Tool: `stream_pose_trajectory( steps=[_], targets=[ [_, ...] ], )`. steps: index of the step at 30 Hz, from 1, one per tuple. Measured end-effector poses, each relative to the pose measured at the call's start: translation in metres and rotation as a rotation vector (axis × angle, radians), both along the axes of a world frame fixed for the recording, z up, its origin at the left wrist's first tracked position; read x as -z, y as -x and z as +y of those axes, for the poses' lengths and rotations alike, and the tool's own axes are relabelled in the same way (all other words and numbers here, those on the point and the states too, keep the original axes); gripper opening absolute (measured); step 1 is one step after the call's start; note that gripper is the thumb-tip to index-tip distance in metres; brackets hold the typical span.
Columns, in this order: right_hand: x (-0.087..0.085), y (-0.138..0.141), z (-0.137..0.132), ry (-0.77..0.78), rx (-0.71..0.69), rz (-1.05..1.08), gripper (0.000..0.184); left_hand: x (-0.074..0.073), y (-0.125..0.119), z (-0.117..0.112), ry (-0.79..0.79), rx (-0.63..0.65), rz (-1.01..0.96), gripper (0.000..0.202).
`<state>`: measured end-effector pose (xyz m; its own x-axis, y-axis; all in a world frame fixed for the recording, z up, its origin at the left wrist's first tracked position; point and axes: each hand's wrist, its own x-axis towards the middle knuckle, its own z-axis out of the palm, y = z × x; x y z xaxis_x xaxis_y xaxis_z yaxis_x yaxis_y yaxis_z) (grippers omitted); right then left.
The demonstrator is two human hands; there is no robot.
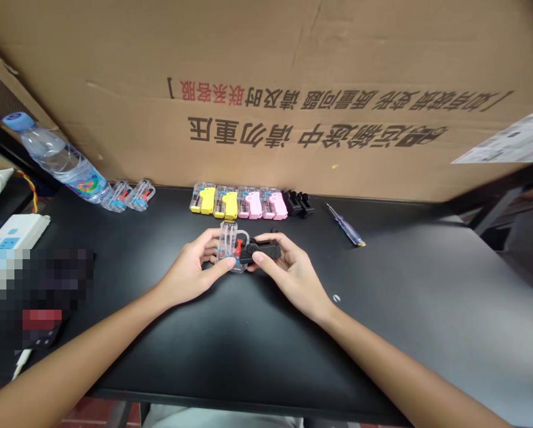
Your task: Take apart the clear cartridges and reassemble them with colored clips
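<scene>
My left hand point(197, 264) is closed on a clear plastic case point(228, 241) with a red piece inside and a pale curved loop on its right side. The thumb presses on the case's lower edge. In my right hand point(291, 264) is a black plastic part point(266, 250), pinched between the thumb and the fingers behind it. The black part meets the case on its right; whether the two are joined I cannot tell. Just behind my right fingers lies a small black piece point(274, 230). Both hands are above the black table point(231, 345).
Behind the hands stand yellow-and-clear units point(207, 200), pink-and-clear units point(251, 204) and black parts point(298, 203). Two clear cases point(140, 195) lie near a water bottle point(63, 157). A screwdriver point(345, 224) and small clear ring point(336, 298) lie right; a power strip point(8, 252) left. Cardboard point(266, 53) walls the back.
</scene>
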<state>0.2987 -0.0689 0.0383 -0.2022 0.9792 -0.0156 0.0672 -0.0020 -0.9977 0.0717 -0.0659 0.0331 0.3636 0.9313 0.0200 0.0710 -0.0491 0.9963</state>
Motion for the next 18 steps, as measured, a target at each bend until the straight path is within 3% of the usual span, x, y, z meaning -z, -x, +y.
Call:
stream_pose_trajectory(
  steps=[18],
  targets=[
    [0.0006, 0.0040, -0.0017, 0.031, 0.012, -0.065, 0.047, 0.0073, -0.0009, -0.0016, 0.023, -0.013, 0.010, 0.052]
  ],
)
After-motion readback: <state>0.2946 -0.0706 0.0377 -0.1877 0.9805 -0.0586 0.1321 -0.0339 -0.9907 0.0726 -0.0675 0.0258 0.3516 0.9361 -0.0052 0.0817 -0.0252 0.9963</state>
